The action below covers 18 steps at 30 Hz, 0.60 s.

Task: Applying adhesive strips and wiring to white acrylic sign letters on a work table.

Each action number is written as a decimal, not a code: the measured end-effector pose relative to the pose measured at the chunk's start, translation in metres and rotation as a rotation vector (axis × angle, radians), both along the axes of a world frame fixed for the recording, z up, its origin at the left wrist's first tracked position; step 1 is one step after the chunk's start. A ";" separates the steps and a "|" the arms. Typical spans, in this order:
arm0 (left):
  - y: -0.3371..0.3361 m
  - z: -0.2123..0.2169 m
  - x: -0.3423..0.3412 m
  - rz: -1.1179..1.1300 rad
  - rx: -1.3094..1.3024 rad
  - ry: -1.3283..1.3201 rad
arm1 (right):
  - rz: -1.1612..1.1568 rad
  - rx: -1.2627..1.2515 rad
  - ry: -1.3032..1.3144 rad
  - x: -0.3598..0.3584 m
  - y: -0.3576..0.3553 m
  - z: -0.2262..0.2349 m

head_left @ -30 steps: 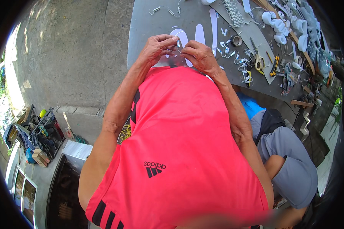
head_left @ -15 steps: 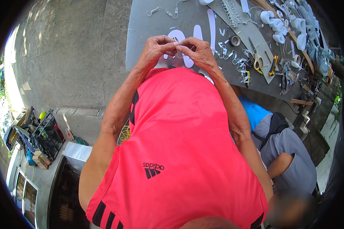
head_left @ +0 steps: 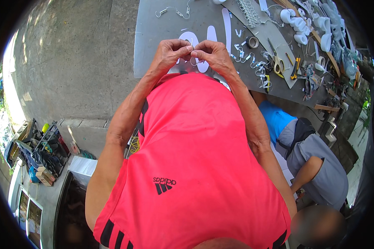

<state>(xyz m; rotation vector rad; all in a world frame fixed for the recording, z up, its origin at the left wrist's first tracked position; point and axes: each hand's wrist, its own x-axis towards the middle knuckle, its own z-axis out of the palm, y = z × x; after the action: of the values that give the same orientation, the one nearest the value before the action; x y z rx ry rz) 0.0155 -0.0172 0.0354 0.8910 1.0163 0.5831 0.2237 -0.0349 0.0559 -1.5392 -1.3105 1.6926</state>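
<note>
Above the near edge of the grey table (head_left: 153,41), my left hand (head_left: 169,54) and my right hand (head_left: 214,55) meet with fingertips pinched together. Between them is a thin white wire (head_left: 192,42), one end poking up and a loop hanging below. Its exact join is hidden by the fingers. Flat white cut-out pieces (head_left: 212,33) lie just beyond and beneath my hands. A long white strip (head_left: 227,28) rests to the right of these. Strings of small white modules on wire (head_left: 240,52) lie right of my right hand.
On the table's right side are a tape roll (head_left: 252,42), scissors (head_left: 278,65), a yellow utility knife (head_left: 295,68) and rolled white strips (head_left: 295,23). A co-worker in grey and blue (head_left: 311,166) bends close at my right. Tools and boxes (head_left: 43,153) stand at left.
My hands keep the same pinch on the wire, with only a slight shift. The whole view has moved a little. The co-worker's arm at right has moved.
</note>
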 end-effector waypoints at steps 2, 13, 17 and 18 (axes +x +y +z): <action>0.001 0.002 0.002 0.004 0.009 -0.032 | -0.050 -0.004 0.061 0.002 -0.001 -0.003; -0.001 0.000 -0.001 0.026 -0.067 -0.059 | -0.057 0.052 0.013 -0.001 -0.005 -0.003; 0.000 -0.002 -0.002 0.072 -0.150 -0.098 | -0.154 0.320 -0.296 0.013 0.009 -0.007; 0.000 -0.004 -0.003 0.070 -0.150 -0.099 | -0.237 0.304 -0.297 0.022 0.014 -0.008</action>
<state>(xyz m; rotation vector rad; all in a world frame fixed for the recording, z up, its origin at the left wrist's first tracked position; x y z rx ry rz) 0.0129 -0.0172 0.0318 0.6900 0.9910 0.5960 0.2459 -0.0210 0.0474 -1.7232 -1.3898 1.0944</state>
